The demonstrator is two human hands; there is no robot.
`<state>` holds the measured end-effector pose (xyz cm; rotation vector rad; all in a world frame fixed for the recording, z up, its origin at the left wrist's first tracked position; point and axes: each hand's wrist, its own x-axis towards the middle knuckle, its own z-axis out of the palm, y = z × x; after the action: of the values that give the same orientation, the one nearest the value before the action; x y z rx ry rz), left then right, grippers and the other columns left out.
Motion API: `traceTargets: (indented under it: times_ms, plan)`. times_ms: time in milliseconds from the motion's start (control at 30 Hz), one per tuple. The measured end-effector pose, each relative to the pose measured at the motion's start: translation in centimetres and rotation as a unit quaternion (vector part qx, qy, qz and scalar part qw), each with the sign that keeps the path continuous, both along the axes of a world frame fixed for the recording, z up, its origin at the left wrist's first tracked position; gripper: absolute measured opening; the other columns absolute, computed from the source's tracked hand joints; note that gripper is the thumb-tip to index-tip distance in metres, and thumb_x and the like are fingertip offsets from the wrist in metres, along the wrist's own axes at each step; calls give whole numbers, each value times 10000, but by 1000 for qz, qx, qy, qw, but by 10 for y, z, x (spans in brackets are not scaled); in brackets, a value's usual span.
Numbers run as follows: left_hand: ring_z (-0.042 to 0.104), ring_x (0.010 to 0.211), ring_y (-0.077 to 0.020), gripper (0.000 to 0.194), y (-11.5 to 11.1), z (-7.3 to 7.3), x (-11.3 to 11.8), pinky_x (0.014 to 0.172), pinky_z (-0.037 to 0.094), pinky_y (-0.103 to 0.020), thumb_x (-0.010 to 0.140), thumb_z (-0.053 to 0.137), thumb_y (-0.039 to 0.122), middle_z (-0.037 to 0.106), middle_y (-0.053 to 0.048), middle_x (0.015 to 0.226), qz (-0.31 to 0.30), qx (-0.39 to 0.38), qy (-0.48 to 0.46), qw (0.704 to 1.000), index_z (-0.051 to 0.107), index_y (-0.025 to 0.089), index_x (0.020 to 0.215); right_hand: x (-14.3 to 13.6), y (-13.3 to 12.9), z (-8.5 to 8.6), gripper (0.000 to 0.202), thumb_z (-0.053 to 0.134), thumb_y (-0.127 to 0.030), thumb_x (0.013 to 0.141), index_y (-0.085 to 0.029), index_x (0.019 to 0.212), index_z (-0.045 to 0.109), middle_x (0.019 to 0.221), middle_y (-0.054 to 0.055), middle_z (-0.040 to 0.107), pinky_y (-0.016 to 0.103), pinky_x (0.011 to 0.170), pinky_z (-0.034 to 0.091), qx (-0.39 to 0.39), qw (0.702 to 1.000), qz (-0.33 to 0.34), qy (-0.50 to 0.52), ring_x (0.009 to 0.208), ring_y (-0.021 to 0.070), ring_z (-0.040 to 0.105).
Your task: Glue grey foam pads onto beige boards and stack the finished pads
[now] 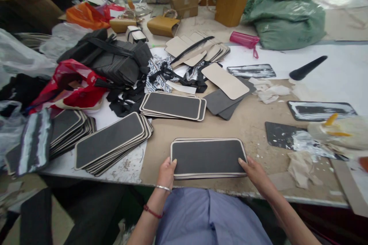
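In front of me a short stack of dark grey panels with cream borders (pixel 208 157) lies at the table's near edge. My left hand (pixel 166 172) grips its left end, thumb on top. At the opposite end my right hand (pixel 253 170) holds it the same way, fingers tucked underneath. Just beyond lies a similar stack of bordered panels (pixel 172 106). To its right, a plain cream panel (pixel 225 81) rests on loose dark grey panels (pixel 220 103). A taller fanned stack of bordered panels (pixel 110 141) sits to my left.
Glue-smeared boards (pixel 322 111) and a pale container with yellow parts (pixel 342 130) stand on the right. At the back are a green sack (pixel 287 19), mustard bags (pixel 232 4) and a pink roll (pixel 244 39). Piled dark pieces (pixel 117 61) and a red bag (pixel 71 84) occupy the left.
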<state>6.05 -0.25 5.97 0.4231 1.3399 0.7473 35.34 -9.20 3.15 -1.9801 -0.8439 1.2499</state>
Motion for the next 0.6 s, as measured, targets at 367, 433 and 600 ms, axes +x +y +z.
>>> traceTargets:
  times_ms: [367, 433, 600]
  plan:
    - [649, 828, -227, 391, -1, 12, -5, 749, 520, -341, 558, 734, 335, 702, -79, 796, 16, -34, -40, 999, 618, 125, 865, -4, 2, 18, 476, 535, -561, 700, -202, 1000, 619, 974, 76, 667, 459, 883, 430, -17, 994, -22, 108, 975, 302, 572]
    - [649, 831, -218, 355, 0, 13, -5, 741, 524, -327, 592, 717, 332, 702, -79, 802, 22, -47, -31, 998, 617, 129, 865, -6, 4, 24, 502, 531, -575, 704, -202, 1032, 605, 1009, 74, 658, 457, 870, 436, -23, 991, -24, 126, 967, 298, 575]
    - [653, 819, -233, 364, 4, 13, -5, 713, 535, -331, 568, 735, 316, 703, -71, 753, -5, -60, -19, 998, 619, 116, 849, -6, 4, 33, 540, 488, -624, 710, -223, 1055, 599, 985, 68, 663, 444, 788, 467, -68, 993, -25, 92, 919, 303, 584]
